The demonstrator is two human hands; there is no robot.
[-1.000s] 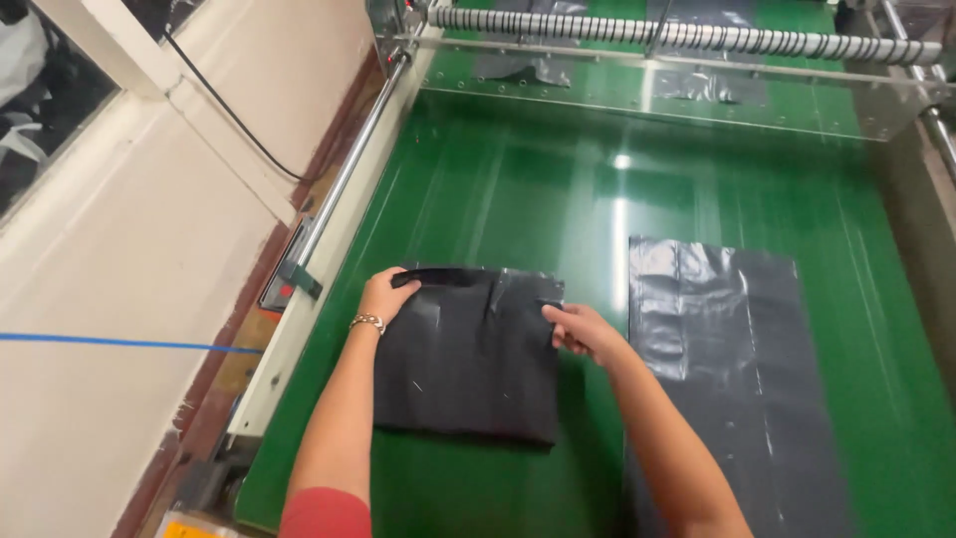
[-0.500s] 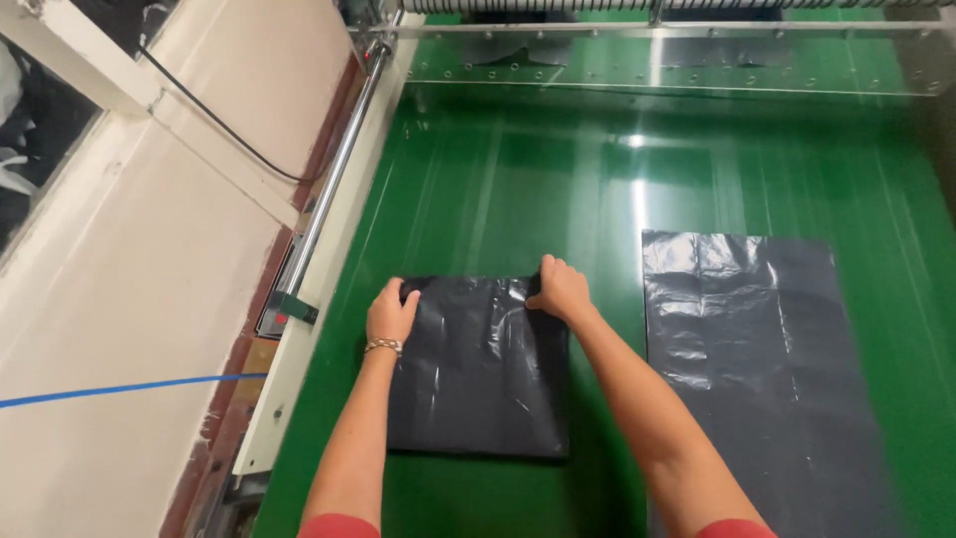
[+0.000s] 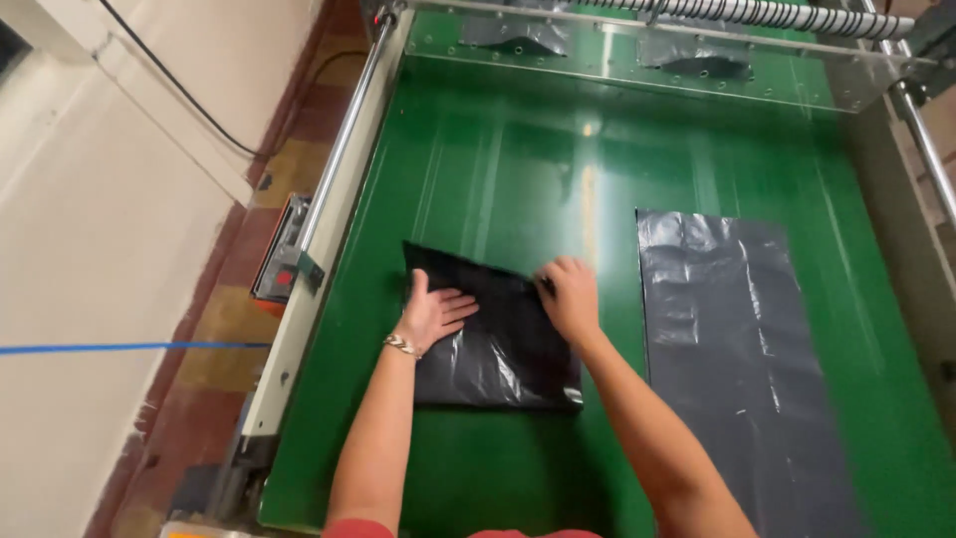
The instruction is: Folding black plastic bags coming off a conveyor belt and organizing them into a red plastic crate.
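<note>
Both hands have folded the black bag smaller.

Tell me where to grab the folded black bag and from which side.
Take the folded black bag by its near right corner, coming from the near side. It lies flat on the green belt, so pinching needs an edge, and that corner is free: the left hand presses flat on its left part and the right hand covers its far right edge. The unfolded bag lies apart, probably no obstacle.
</note>
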